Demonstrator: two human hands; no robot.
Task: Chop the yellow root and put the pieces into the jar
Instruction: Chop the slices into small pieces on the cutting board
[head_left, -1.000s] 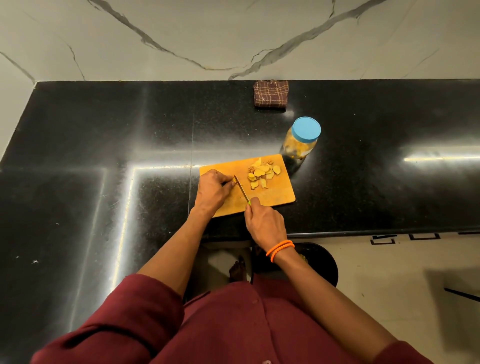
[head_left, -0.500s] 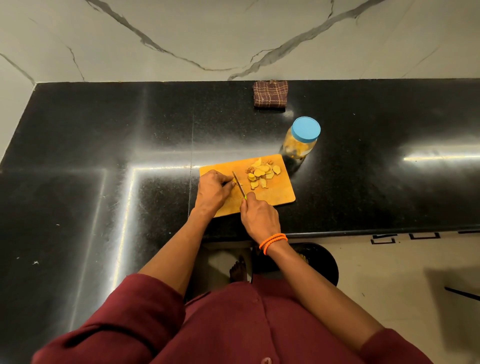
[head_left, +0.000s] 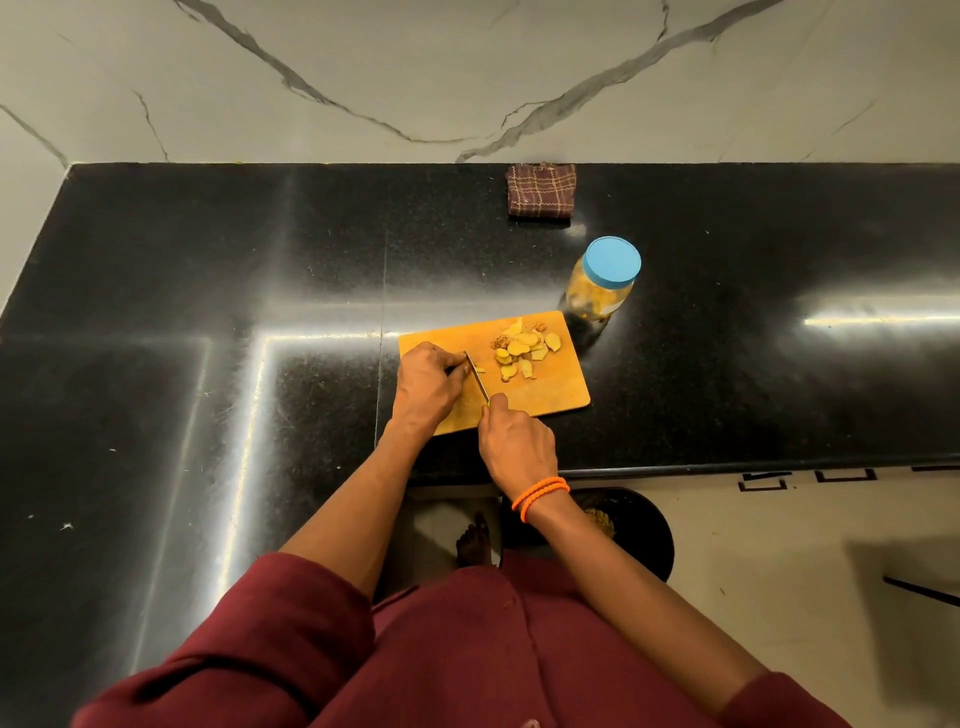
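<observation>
Change: over the last second the right hand (head_left: 517, 447) has slid forward along the board, carrying the knife (head_left: 477, 377) closer to the left hand (head_left: 426, 382); the blade now sits right against the left fingertips, with a small fresh sliver (head_left: 480, 370) lying just beside it.
Meaning for the task: chopping is still under way, and I judge little of the root is left to cut, since none of it shows clearly past the left fingers.
Left grip: fingers curled down on the orange cutting board (head_left: 550, 395), apparently pinning the last stub of root; the stub itself is hidden, so I cannot tell how it is held.
Right grip: closed round the knife handle, forefinger stretched toward the blade, wrist bent inward over the tabletop (head_left: 208, 270) edge.
Cut pieces: a loose heap of yellow slices (head_left: 524, 348) lies on the far right part of the board, well apart from the blade.
Jar (head_left: 600, 296): stands just beyond the board's far right corner, blue lid (head_left: 611, 260) still on, yellow contents already inside; it must be opened before the pieces go in.
Elsewhere: a folded checked cloth (head_left: 542, 190) rests at the back, against the wall.
</observation>
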